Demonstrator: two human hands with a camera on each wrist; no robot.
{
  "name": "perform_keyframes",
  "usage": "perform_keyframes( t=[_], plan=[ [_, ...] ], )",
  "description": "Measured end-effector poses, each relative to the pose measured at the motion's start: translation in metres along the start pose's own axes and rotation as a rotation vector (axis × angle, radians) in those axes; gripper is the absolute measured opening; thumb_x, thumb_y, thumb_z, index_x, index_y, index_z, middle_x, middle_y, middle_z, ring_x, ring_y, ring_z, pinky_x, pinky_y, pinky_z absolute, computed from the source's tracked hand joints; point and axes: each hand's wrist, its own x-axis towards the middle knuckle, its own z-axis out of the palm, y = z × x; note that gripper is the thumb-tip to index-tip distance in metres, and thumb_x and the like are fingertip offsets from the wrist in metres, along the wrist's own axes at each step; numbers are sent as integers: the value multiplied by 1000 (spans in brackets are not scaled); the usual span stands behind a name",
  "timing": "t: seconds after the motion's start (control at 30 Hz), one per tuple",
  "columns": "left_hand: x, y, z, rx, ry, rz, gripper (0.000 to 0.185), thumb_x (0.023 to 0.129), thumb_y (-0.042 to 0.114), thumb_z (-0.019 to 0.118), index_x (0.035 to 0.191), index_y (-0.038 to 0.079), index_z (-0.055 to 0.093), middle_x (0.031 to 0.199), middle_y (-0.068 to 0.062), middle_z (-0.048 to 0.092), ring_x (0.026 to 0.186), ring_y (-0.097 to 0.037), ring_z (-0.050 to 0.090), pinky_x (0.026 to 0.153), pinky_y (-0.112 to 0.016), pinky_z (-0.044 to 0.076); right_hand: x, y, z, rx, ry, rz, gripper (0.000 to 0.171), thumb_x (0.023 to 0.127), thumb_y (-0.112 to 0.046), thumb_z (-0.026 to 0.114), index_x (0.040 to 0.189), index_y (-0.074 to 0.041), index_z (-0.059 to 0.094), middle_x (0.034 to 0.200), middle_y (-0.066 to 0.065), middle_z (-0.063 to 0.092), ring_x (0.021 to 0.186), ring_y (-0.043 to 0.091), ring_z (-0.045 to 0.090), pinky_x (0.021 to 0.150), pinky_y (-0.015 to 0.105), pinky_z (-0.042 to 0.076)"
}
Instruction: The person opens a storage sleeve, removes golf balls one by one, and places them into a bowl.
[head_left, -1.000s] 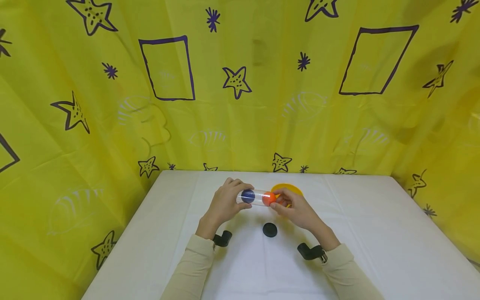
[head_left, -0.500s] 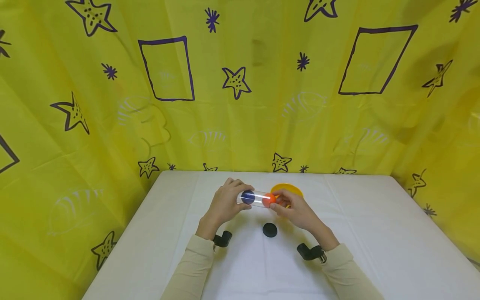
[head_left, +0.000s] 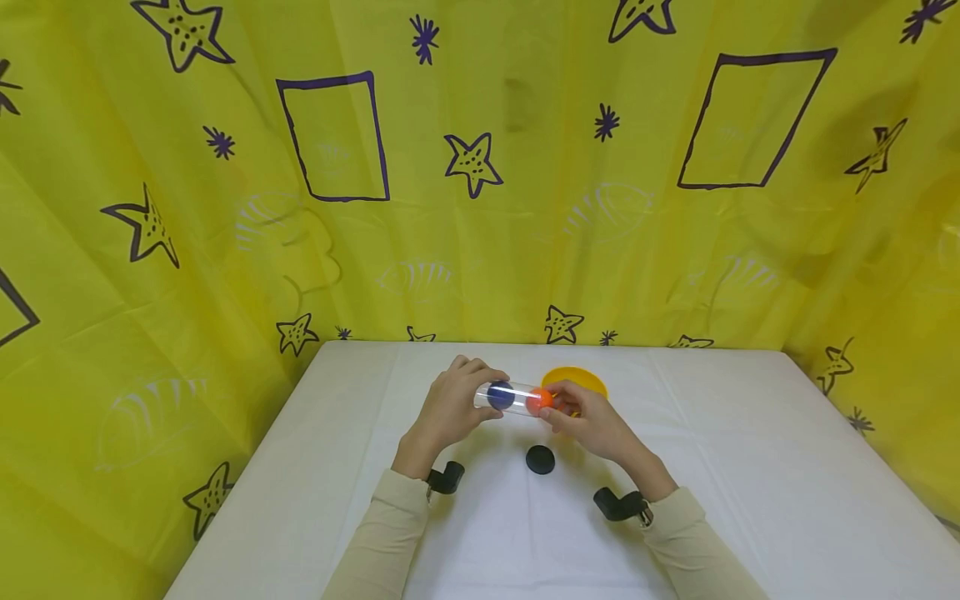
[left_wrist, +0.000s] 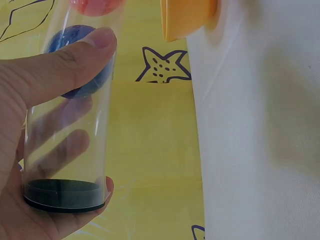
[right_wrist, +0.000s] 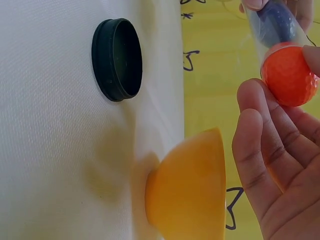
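Observation:
My left hand point(head_left: 448, 407) grips a clear plastic tube point(left_wrist: 99, 135), held almost level above the table in the head view. A dark cap point(left_wrist: 65, 196) closes the tube's left end. Inside lies a dark blue ball point(head_left: 500, 395), under my left thumb in the left wrist view. At the tube's right mouth is an orange golf ball point(right_wrist: 289, 77), partly inside and partly sticking out. My right hand point(head_left: 592, 419) pinches this ball between thumb and fingers. A loose black cap point(right_wrist: 117, 60) lies on the table below the hands.
A yellow bowl point(right_wrist: 187, 187) stands on the table just behind my right hand. White cloth covers the table point(head_left: 300, 500). A yellow patterned curtain point(head_left: 480, 250) hangs behind the table and at both sides.
The blue ball has shifted slightly right inside the tube. The tube's right end, with the orange golf ball, has dipped a little. Both hands keep nearly the same place.

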Motion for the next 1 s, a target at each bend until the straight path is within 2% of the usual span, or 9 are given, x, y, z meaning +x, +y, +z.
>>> perform_keyframes(
  t=[0.1,0.33,0.6,0.83,1.0],
  plan=[
    [0,-1,0,-5,-5,-13,48,76,25,91,120,23,73,110,4,71,102,-16,53,80,-31,48,0,0,0,12,2,26,46,97,-31,71,132,-4,59,107,14,71,87,22,66,75,29,56],
    [0,-1,-1,-17,-13,-32,48,77,25,91,121,22,73,113,2,71,104,-17,54,83,-33,50,1,2,-1,10,2,35,49,98,-32,70,135,-4,57,110,13,70,90,24,66,76,31,57],
    [1,0,-2,-34,1,-38,49,77,26,91,123,22,73,113,2,71,104,-17,53,83,-32,50,1,3,-3,-49,80,34,44,95,-32,73,130,-9,62,106,9,69,91,21,62,72,28,55],
    [1,1,-3,-45,12,-22,50,76,25,91,122,21,73,112,2,70,102,-17,53,82,-31,50,1,4,-9,-49,123,-2,43,93,-27,76,128,-6,62,102,10,69,88,21,62,71,25,52],
    [0,1,-3,-48,6,-30,49,77,25,90,123,21,73,112,0,70,103,-18,53,82,-33,50,1,3,-13,-75,167,20,42,92,-23,77,127,-4,61,105,13,71,90,22,63,71,24,53]
  ],
)
